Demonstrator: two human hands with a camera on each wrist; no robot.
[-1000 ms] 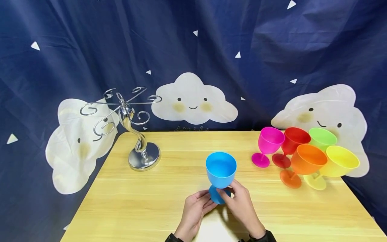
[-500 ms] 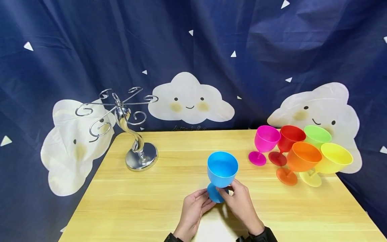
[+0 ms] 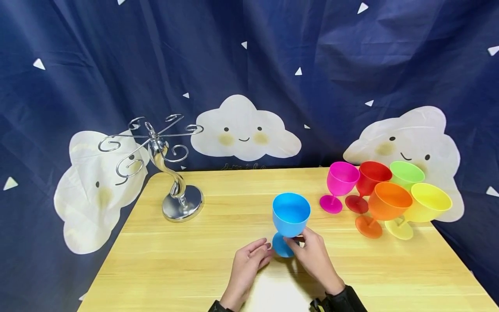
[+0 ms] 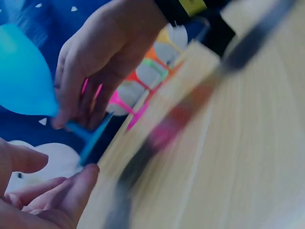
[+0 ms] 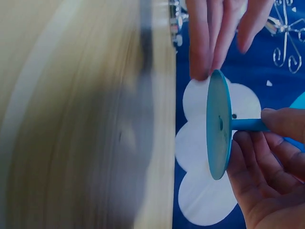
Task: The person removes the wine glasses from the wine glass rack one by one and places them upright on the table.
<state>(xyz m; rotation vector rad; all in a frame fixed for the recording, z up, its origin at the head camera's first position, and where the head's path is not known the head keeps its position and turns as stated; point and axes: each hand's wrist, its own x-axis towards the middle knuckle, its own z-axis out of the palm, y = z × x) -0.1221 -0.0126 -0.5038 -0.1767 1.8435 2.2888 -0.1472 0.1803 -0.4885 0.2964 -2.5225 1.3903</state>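
Observation:
A blue plastic goblet (image 3: 291,216) is held nearly upright by my right hand (image 3: 316,260), whose thumb and fingers pinch its stem just under the bowl. In the right wrist view, the round foot (image 5: 219,129) hangs above the wooden table, turned edge-on. To the left of that foot is my left hand (image 3: 246,265), its fingers loosely bent and holding nothing. Its fingertips come right up to the foot's rim in the left wrist view; whether they touch it I cannot tell.
A chrome stand (image 3: 177,184) with several curled arms stands at the table's back left. At the right are a magenta goblet (image 3: 342,180), a red one (image 3: 373,173), a green one (image 3: 406,172), an orange one (image 3: 390,201) and a yellow one (image 3: 429,203).
My left hand's fingers have come off the foot and slipped slightly left. My right hand has moved the blue goblet a little right and away from me. The head view has shifted slightly.

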